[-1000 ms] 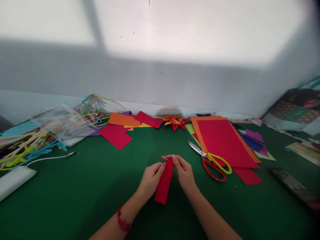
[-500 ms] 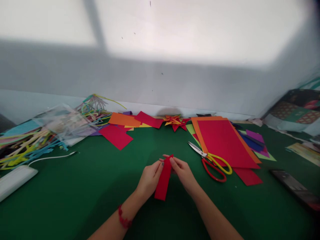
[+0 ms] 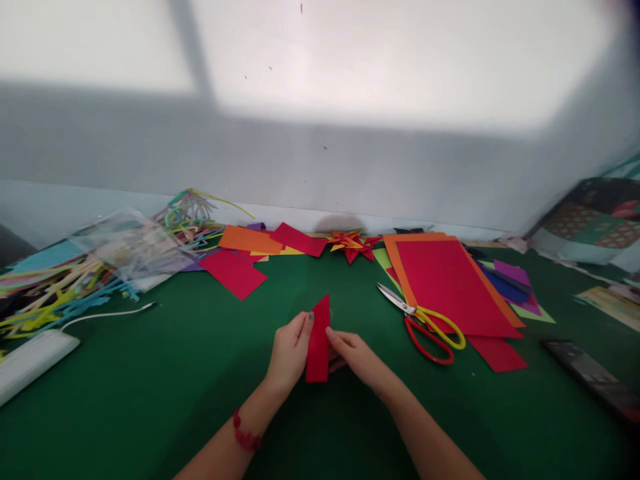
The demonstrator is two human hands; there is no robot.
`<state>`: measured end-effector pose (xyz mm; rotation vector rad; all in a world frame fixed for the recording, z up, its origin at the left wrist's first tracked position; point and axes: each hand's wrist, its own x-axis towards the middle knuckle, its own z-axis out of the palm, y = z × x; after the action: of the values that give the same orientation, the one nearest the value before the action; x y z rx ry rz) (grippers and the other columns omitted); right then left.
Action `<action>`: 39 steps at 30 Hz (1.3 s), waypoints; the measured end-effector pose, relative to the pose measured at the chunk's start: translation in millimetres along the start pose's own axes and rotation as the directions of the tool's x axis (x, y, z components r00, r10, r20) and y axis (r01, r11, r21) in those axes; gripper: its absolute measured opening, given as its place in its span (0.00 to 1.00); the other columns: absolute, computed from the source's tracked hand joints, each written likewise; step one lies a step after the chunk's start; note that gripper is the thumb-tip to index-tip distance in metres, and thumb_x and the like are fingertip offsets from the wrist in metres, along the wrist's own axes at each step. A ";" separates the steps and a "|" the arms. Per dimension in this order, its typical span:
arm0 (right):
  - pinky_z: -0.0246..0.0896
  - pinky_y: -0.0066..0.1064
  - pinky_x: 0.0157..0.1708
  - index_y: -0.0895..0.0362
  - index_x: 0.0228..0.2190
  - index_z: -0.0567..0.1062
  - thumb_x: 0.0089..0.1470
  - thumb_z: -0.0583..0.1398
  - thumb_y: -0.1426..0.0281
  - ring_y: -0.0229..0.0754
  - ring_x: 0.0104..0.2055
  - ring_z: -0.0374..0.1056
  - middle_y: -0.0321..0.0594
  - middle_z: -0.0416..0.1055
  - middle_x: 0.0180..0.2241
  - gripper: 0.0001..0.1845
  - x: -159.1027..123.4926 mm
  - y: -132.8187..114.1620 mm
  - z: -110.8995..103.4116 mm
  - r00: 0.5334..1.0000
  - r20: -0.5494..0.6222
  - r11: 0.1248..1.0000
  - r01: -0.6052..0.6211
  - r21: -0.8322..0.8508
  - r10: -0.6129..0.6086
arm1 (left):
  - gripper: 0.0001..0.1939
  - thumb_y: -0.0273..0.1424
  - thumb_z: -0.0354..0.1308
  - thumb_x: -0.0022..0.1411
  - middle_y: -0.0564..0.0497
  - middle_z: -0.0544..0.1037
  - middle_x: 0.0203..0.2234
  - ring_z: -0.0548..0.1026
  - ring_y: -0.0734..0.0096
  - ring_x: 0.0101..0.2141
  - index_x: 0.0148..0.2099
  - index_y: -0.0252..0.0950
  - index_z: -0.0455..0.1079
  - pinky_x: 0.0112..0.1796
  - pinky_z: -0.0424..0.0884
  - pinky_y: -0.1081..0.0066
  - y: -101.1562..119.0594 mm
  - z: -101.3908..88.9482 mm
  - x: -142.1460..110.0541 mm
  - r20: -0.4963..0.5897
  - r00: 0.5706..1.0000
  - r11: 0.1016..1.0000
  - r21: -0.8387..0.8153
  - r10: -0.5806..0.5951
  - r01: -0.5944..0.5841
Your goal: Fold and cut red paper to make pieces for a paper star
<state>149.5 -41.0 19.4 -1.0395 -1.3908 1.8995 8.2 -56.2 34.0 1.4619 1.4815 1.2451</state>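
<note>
A narrow piece of folded red paper (image 3: 317,350) is held upright over the green table, its top end slanting to a point on the right. My left hand (image 3: 291,350) pinches its left edge near the top, thumb on the near face and the other fingers mostly hidden. On the right edge, my right hand (image 3: 353,353) has its thumb and fingers closed on the paper about halfway up. To the right lie scissors (image 3: 413,311) with one yellow and one red handle, blades partly apart.
Large red sheets (image 3: 455,287) over orange ones lie behind the scissors. Folded paper stars (image 3: 351,245) sit by the wall. Loose red cards (image 3: 235,273), pipe cleaners (image 3: 65,293) and a white power bank (image 3: 35,363) with a cable are at left; a phone (image 3: 590,373) lies right.
The red paper has turned more upright and moved slightly left, and its pointed top corner now shows. My right hand has slid down from the top to the middle of its right edge.
</note>
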 end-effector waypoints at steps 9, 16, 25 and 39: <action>0.53 0.24 0.22 0.61 0.20 0.69 0.49 0.55 0.57 0.31 0.20 0.58 0.33 0.63 0.19 0.20 2.1 6.9 11.4 0.996 -0.029 0.988 0.085 0.128 -0.082 | 0.15 0.39 0.45 0.60 0.50 0.76 0.25 0.73 0.68 0.27 0.31 0.35 0.66 0.28 0.67 0.73 -5.5 8.2 0.0 0.073 0.993 0.962 -0.254 -0.089 0.104; 0.52 0.24 0.21 0.60 0.20 0.68 0.48 0.56 0.58 0.31 0.20 0.57 0.32 0.63 0.18 0.17 6.9 14.7 12.0 0.994 -0.068 0.991 0.093 0.097 -0.087 | 0.16 0.40 0.44 0.60 0.50 0.77 0.26 0.73 0.69 0.26 0.31 0.35 0.67 0.28 0.67 0.73 -10.2 12.6 2.5 -0.004 0.996 0.977 -0.196 -0.085 0.082; 0.64 0.34 0.29 0.61 0.30 0.70 0.47 0.56 0.57 0.40 0.26 0.69 0.40 0.71 0.25 0.19 6.8 16.1 21.0 0.999 -0.014 0.990 0.038 0.136 -0.037 | 0.20 0.42 0.41 0.60 0.48 0.77 0.27 0.71 0.70 0.24 0.32 0.34 0.68 0.26 0.64 0.74 -13.4 10.3 7.1 -0.109 0.988 0.988 -0.121 -0.105 0.091; 0.66 0.32 0.24 0.61 0.27 0.65 0.46 0.57 0.57 0.43 0.24 0.72 0.43 0.73 0.21 0.18 11.9 19.1 28.5 0.987 -0.058 0.978 -0.141 0.155 0.151 | 0.20 0.42 0.41 0.60 0.49 0.77 0.28 0.68 0.74 0.21 0.31 0.34 0.67 0.22 0.62 0.76 -30.3 7.4 14.2 -0.203 0.967 0.974 -0.192 -0.156 0.117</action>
<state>119.2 -52.1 2.7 -1.1479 -1.1400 2.0186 4.2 -38.1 5.2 1.1152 1.5383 1.4474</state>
